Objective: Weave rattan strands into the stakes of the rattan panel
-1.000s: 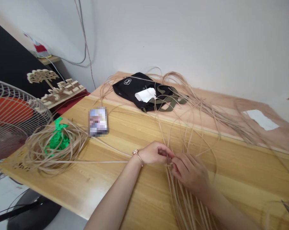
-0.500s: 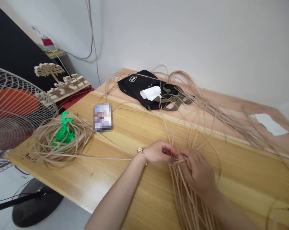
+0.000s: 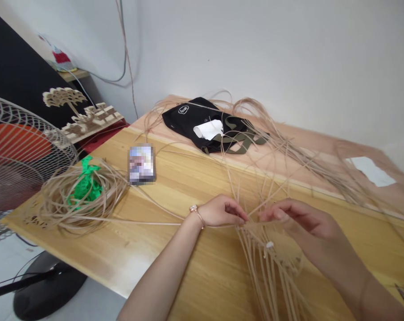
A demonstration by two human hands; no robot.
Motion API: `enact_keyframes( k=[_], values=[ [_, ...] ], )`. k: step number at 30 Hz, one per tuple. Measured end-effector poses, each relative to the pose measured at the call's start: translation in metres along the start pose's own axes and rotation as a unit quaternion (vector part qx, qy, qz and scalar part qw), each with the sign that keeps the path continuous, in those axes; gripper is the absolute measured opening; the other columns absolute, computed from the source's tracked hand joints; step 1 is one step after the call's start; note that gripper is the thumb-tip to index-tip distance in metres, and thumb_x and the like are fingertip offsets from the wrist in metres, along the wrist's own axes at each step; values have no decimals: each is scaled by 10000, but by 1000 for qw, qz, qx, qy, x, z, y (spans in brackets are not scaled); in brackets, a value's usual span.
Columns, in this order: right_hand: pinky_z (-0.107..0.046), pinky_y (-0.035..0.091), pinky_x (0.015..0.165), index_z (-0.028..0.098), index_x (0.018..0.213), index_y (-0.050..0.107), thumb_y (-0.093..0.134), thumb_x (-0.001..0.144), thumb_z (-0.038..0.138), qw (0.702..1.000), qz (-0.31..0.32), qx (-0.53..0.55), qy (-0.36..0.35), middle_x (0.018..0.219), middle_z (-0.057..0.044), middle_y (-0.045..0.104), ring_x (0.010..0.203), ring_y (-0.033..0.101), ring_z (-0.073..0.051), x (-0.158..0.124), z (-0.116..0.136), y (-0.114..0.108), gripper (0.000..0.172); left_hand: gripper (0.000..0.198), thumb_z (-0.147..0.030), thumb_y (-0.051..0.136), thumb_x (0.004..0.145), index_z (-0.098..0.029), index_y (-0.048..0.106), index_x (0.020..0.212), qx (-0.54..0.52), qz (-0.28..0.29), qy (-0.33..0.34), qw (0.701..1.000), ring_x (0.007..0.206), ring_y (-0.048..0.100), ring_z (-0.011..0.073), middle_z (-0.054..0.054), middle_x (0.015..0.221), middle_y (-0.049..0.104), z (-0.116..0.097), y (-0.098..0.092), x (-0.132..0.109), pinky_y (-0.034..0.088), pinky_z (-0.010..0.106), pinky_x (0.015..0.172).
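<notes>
At nine o'clock a fan (image 3: pixel 18 165) stands off the table (image 3: pixel 195 267), and beside it a cane coil (image 3: pixel 55 209) lies around a green scrap (image 3: pixel 86 187). A black bag (image 3: pixel 188 120) lies at twelve o'clock. Mid-table, the left hand (image 3: pixel 222 210) pinches tight on the cane strands (image 3: pixel 265 267); at its three o'clock the right hand (image 3: pixel 305 220) nips them between thumb and forefinger, and the bundle fans toward six o'clock.
</notes>
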State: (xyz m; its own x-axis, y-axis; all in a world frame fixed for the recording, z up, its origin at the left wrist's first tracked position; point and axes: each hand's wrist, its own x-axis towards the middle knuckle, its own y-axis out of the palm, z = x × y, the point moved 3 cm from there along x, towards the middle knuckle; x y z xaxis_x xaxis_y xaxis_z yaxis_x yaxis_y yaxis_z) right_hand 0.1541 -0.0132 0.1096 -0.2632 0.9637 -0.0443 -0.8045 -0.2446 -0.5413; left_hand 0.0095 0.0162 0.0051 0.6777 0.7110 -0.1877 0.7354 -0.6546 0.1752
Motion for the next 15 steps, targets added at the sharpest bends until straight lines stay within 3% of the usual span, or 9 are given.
enact_keyframes(
  k=[7,9,13,15],
  values=[
    [-211,398,409,207,744,557,481,760,404,994,18,-110,-3,551,20,527,476,499,-114,-2,0,2,211,157,-157,624,615,-95,632,759,8,-1,9,1000,513,455,43,-9,583,566,1,0,1,349,160,515],
    [-215,364,378,219,768,570,498,747,410,981,-20,-191,-38,518,28,508,438,474,-113,-4,5,-2,206,153,-155,629,607,-96,630,748,0,5,14,1000,532,476,51,-2,602,577,3,1,1,364,166,531],
    [-256,404,471,232,809,587,492,747,385,926,-139,-312,-161,636,-11,588,520,536,-139,-8,27,-17,190,160,-173,643,595,-101,630,737,-9,2,11,1000,563,505,64,11,636,595,5,1,2,377,174,546],
    [-246,403,438,232,831,578,475,758,414,946,-142,-260,-129,574,-3,569,477,528,-133,-6,31,-25,221,174,-182,655,584,-100,630,736,-14,-3,3,1000,568,513,67,13,634,598,6,1,2,385,179,560]
  ],
)
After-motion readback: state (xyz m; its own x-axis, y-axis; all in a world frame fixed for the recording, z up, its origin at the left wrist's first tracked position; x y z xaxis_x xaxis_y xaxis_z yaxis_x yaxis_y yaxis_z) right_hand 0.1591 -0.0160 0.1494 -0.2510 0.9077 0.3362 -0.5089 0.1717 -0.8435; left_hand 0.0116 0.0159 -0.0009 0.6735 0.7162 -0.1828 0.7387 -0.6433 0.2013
